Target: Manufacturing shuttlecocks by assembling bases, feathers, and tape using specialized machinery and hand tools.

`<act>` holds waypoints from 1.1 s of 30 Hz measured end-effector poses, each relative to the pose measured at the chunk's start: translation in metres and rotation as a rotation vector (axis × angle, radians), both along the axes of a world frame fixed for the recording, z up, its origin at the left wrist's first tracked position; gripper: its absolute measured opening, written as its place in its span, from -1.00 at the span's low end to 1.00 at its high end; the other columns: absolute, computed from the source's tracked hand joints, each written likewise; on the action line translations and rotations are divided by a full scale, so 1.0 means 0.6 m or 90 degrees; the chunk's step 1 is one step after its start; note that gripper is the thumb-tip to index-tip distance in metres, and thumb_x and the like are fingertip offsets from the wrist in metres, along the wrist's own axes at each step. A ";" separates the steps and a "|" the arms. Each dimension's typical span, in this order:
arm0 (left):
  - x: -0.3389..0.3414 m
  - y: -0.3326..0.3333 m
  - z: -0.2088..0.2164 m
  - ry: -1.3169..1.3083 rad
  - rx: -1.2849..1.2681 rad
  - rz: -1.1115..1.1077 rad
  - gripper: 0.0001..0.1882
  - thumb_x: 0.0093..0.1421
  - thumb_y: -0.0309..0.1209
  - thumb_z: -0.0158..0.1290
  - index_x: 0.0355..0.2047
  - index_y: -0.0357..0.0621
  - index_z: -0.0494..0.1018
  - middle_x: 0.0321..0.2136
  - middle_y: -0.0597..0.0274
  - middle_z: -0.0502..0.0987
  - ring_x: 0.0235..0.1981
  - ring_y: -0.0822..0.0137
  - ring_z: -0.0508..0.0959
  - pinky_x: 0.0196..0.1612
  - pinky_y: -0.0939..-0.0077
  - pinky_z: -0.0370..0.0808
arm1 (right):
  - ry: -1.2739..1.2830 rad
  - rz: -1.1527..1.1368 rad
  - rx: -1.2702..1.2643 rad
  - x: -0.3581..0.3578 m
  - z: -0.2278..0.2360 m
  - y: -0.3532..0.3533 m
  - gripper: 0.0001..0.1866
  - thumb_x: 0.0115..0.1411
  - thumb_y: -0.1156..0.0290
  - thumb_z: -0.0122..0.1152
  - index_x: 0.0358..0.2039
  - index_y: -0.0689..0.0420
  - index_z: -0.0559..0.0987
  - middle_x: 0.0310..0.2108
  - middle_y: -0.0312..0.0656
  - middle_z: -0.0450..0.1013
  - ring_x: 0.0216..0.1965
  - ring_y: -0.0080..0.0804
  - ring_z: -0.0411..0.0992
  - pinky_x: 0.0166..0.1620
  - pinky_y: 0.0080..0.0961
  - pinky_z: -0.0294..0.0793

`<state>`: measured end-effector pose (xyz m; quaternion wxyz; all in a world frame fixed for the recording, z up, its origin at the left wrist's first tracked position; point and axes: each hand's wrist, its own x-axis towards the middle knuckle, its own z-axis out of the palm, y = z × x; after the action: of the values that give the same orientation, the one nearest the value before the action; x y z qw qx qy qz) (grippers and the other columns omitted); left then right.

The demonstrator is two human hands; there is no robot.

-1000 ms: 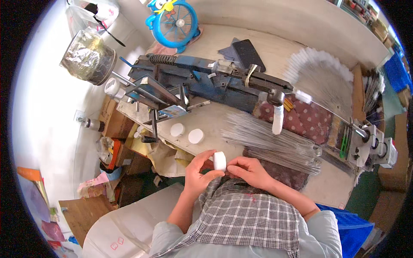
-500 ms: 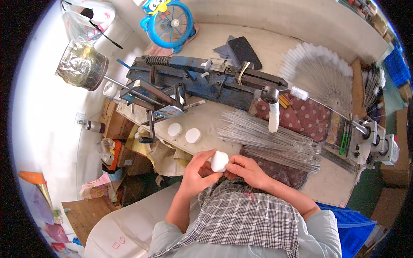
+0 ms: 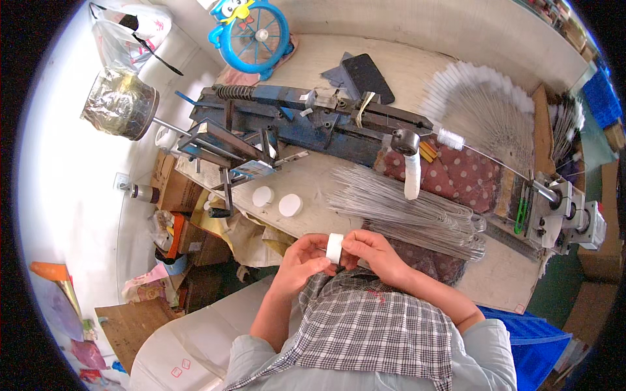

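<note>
At the table's near edge, in front of my checked apron, I hold a thick white disc (image 3: pixel 334 248) between both hands, its rim turned toward me. The fingers and thumb of my left hand (image 3: pixel 300 262) close on its left side. On its right side, the thumb and fingers of my right hand (image 3: pixel 375 257) pinch it; some of those fingertips are hidden. Two similar white discs, one (image 3: pixel 263 196) left of the other (image 3: pixel 291 205), lie on the table beyond my left hand.
A dark blue metal machine (image 3: pixel 313 124) crosses the table, with a white-wrapped crank handle (image 3: pixel 412 176) and a white bristle brush (image 3: pixel 450 139) at its end. Looped wires (image 3: pixel 404 208) lie nearer. Fanned white-tipped brushes (image 3: pixel 489 104), a phone (image 3: pixel 368 78) and a blue fan (image 3: pixel 254 36) stand behind.
The white disc has turned from showing its face to showing mostly its rim. Both hands stay around it, the fingers slightly shifted. The view has moved slightly.
</note>
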<state>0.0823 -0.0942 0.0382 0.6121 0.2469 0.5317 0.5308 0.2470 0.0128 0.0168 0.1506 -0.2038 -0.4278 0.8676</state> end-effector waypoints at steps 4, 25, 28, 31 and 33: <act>0.003 -0.001 -0.004 -0.022 -0.015 0.010 -0.49 0.01 -0.41 0.15 -0.08 -0.38 0.25 -0.21 0.03 0.42 -0.28 0.29 0.51 -0.30 0.43 0.55 | -0.014 -0.011 -0.005 -0.001 0.002 0.000 -0.73 0.26 0.25 -0.03 -0.41 0.19 0.45 -0.51 -0.33 0.40 -0.48 -0.63 0.34 -0.37 -0.65 0.36; 0.000 -0.003 -0.014 -0.077 0.066 0.017 -0.41 -0.06 -0.34 0.12 -0.02 -0.37 0.24 -0.15 0.04 0.40 -0.20 0.22 0.49 -0.14 0.30 0.49 | -0.072 -0.121 0.178 0.001 0.014 0.000 -0.80 0.17 0.31 0.11 -0.34 0.20 0.48 -0.46 -0.35 0.38 -0.44 -0.69 0.30 -0.37 -0.68 0.31; 0.000 -0.002 -0.013 -0.081 0.068 0.013 -0.40 -0.09 -0.38 0.08 -0.02 -0.36 0.24 -0.17 0.04 0.41 -0.20 0.21 0.49 -0.12 0.28 0.48 | -0.080 -0.151 0.272 -0.006 0.024 0.008 -0.78 0.14 0.31 0.14 -0.29 0.19 0.50 -0.44 -0.30 0.36 -0.42 -0.64 0.31 -0.36 -0.66 0.31; -0.002 -0.004 -0.015 -0.081 0.078 -0.013 -0.40 -0.12 -0.39 0.04 -0.02 -0.36 0.25 -0.18 0.03 0.43 -0.19 0.21 0.49 -0.09 0.28 0.45 | -0.101 -0.121 0.379 -0.009 0.037 0.018 -0.77 0.11 0.31 0.16 -0.27 0.17 0.52 -0.45 -0.29 0.33 -0.40 -0.59 0.32 -0.34 -0.64 0.32; 0.000 -0.004 -0.013 -0.076 0.079 -0.012 -0.40 -0.12 -0.37 0.02 -0.01 -0.36 0.26 -0.19 0.02 0.44 -0.17 0.20 0.49 -0.06 0.29 0.43 | -0.122 -0.088 0.413 -0.011 0.040 0.021 -0.77 0.10 0.31 0.17 -0.27 0.16 0.54 -0.46 -0.29 0.32 -0.39 -0.57 0.32 -0.33 -0.64 0.32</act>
<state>0.0825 -0.0966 0.0302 0.6311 0.2578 0.4579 0.5706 0.2406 0.0257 0.0405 0.2251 -0.2543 -0.6787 0.6511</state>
